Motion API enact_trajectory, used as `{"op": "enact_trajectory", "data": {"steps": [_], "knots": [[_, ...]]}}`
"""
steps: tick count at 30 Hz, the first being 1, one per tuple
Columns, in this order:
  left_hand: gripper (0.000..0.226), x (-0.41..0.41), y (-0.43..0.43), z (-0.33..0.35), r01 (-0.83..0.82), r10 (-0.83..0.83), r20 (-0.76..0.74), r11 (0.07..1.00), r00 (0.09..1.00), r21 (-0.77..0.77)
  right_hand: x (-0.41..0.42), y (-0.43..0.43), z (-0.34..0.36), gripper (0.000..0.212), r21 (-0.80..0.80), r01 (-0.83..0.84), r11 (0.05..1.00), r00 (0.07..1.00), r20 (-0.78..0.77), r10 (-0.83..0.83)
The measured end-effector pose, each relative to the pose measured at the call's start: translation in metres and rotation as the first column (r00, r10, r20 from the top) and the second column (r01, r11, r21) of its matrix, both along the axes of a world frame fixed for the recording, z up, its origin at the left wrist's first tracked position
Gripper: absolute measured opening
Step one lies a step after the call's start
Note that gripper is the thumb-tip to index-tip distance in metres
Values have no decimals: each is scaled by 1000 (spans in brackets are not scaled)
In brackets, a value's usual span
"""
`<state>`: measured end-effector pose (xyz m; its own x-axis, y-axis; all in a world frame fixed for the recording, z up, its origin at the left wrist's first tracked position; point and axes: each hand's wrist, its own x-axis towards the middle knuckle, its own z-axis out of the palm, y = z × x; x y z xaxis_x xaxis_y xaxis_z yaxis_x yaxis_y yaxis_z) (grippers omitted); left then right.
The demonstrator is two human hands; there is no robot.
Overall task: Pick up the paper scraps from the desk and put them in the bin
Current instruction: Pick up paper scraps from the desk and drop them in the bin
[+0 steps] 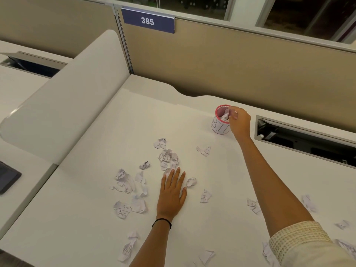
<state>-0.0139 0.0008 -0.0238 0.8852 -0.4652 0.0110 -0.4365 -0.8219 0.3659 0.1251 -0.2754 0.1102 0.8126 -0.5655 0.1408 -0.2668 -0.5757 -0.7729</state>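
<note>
A small pink-rimmed bin [218,126] with a white label stands at the far right of the white desk [134,116]. My right hand [239,121] is over its rim and pinches a crumpled paper scrap [226,113] just above the opening. More paper lies inside the bin. My left hand [172,191] lies flat on the desk with straight fingers, its fingertips touching a cluster of scraps [167,158]. Several torn and crumpled scraps [125,183] are scattered over the desk's middle, front and right.
A curved white divider [67,97] bounds the desk's left side and a beige partition [231,60] runs along the back. An open cable slot [300,137] sits right of the bin. A dark tablet [7,176] lies on the neighbouring desk at left.
</note>
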Motion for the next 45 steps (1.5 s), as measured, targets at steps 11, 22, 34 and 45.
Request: {"op": "enact_trajectory", "data": {"steps": [11, 22, 34, 45], "knots": [[52, 0, 0, -1, 5, -5, -1, 1000, 1000, 12, -55, 56, -81, 49, 19, -522, 853, 750, -467, 469], [52, 0, 0, 0, 1, -1, -2, 1000, 1000, -10, -106, 93, -98, 36, 173, -407, 897, 809, -387, 442], [52, -1, -1, 2, -1, 1, 3, 1000, 1000, -17, -63, 60, -53, 14, 54, -129, 990, 992, 11, 129], [52, 0, 0, -4, 3, -3, -16, 1000, 1000, -20, 1, -2, -5, 37, -121, -108, 987, 987, -130, 92]]}}
